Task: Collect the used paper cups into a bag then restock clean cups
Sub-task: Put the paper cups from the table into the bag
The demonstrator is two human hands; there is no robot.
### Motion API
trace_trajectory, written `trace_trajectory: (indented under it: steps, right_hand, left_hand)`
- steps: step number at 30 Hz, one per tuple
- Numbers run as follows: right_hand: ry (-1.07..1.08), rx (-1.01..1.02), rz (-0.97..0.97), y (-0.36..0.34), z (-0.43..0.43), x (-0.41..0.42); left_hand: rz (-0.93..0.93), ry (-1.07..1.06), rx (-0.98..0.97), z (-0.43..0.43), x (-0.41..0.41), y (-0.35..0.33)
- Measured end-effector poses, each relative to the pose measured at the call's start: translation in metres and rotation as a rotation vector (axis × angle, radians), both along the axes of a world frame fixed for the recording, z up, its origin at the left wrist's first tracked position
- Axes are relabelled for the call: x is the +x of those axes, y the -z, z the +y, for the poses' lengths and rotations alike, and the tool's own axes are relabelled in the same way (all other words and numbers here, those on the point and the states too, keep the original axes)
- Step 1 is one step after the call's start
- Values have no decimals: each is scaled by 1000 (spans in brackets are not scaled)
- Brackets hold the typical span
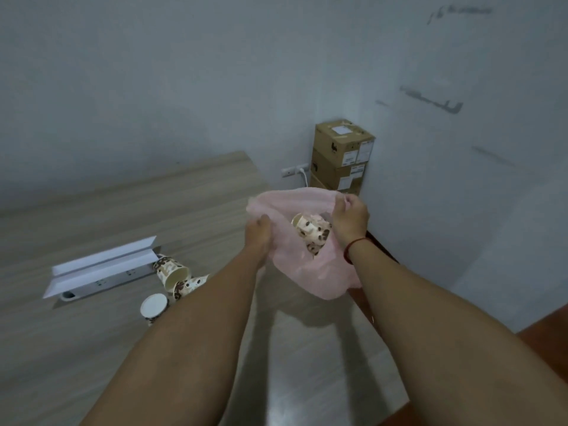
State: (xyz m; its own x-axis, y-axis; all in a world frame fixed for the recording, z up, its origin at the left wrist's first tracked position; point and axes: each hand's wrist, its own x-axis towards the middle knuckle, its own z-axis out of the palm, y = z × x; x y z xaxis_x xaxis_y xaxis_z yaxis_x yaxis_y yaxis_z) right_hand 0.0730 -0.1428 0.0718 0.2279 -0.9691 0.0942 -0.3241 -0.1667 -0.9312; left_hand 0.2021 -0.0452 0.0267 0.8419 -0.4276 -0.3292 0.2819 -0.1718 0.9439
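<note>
A pink plastic bag [307, 272] hangs open over the table's right end. My left hand [259, 233] grips its left rim and my right hand [350, 218] pinches the right rim. Inside lie patterned paper cups [312, 233], cream with brown prints. On the wooden table [123, 210], left of my left forearm, more cups remain: one tipped on its side [172, 270], one partly hidden behind my arm [187, 285], and one standing upright [154, 307].
A white flip-up socket box [101, 269] is open in the table, next to the loose cups. Stacked cardboard boxes [341, 158] stand in the corner by a wall outlet [295, 171]. Grey walls close in behind and to the right.
</note>
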Motion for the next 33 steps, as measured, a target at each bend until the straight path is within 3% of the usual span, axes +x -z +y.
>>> trace_trajectory:
  steps: [2,6,17,22,28,33]
  right_hand:
    - [-25,22,19,6,2,1]
    - [-4,58,-5,4,0,4]
    - [-82,147,78,52,36,67]
    - [-113,154,132,69,41,83]
    - [-139,180,161,87,46,90]
    - [-159,180,201,97,55,99]
  left_hand:
    - [42,26,95,11,6,26]
    - [-52,-68,249,23,60,99]
    - [-77,95,331,92,68,69]
    - [-330,11,589,125,90,80]
    - [-454,509,840,143,110,117]
    - [-663,680,1043,139,112,135]
